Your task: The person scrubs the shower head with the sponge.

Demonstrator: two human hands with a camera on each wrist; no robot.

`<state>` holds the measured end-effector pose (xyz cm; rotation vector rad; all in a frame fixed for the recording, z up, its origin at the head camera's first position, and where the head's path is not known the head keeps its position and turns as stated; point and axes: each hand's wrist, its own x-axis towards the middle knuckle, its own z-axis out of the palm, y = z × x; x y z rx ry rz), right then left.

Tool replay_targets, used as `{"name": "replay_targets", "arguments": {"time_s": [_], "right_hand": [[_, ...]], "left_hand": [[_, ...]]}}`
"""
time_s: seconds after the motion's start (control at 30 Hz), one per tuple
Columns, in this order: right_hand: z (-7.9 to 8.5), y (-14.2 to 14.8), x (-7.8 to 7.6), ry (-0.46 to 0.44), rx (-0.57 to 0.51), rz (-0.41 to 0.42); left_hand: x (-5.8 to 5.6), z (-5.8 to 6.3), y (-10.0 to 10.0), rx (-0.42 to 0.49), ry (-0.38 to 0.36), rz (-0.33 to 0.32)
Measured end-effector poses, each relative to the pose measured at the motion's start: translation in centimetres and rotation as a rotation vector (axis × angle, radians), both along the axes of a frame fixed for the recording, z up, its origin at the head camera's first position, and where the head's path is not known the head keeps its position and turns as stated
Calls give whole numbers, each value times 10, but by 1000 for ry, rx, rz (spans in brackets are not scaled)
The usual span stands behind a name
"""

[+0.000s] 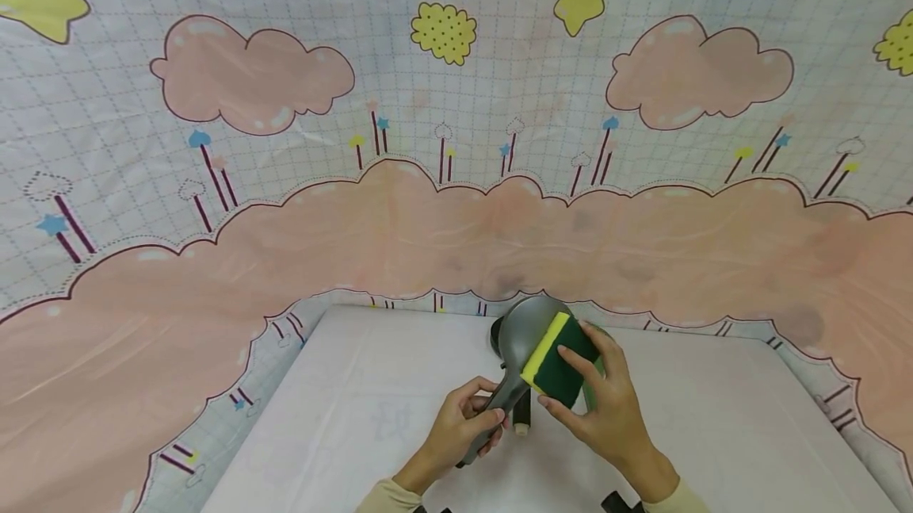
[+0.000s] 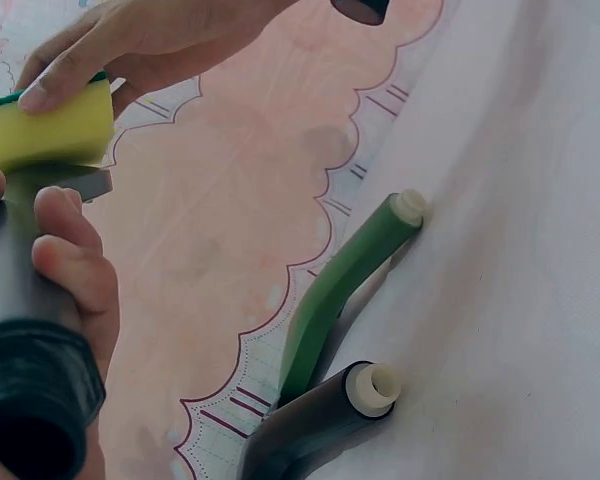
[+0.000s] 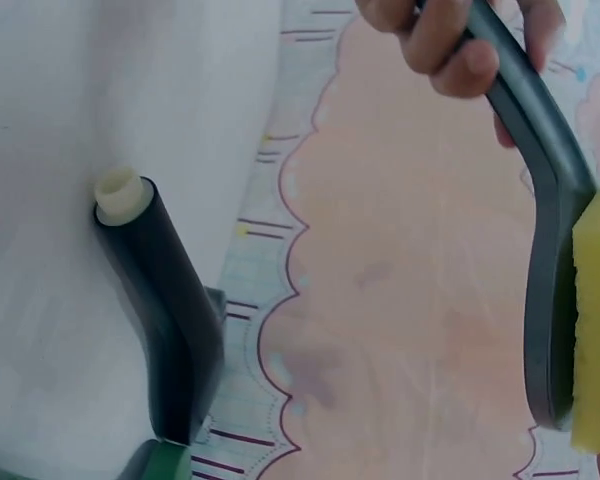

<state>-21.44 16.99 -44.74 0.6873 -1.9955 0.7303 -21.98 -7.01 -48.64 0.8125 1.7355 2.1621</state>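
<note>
A grey handheld shower head (image 1: 526, 331) is raised over the white table, its handle gripped by my left hand (image 1: 460, 426). My right hand (image 1: 609, 418) holds a sponge (image 1: 563, 362) with spread fingers on its dark green side. The sponge's yellow side lies against the shower head's round end, as the right wrist view shows. Below, on the table, rest a black shower head (image 3: 175, 290) and a green shower head (image 2: 345, 285), side by side. In the head view both are largely hidden behind the raised shower head and the sponge.
The white tabletop (image 1: 321, 418) spreads around both hands. Behind it hangs a sheet (image 1: 428, 235) printed with pink clouds, stars and a grid. Dark straps (image 1: 622, 502) show near the wrists.
</note>
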Motion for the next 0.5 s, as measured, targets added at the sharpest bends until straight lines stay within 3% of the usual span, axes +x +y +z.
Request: {"name": "replay_targets", "arguments": {"time_s": [0.13, 0.5], "right_hand": [[-1, -6, 1, 61, 27, 8], [2, -1, -2, 76, 37, -5]], "left_hand": [[-1, -1, 2, -16, -3, 13], [0, -1, 0, -38, 39, 27]]}}
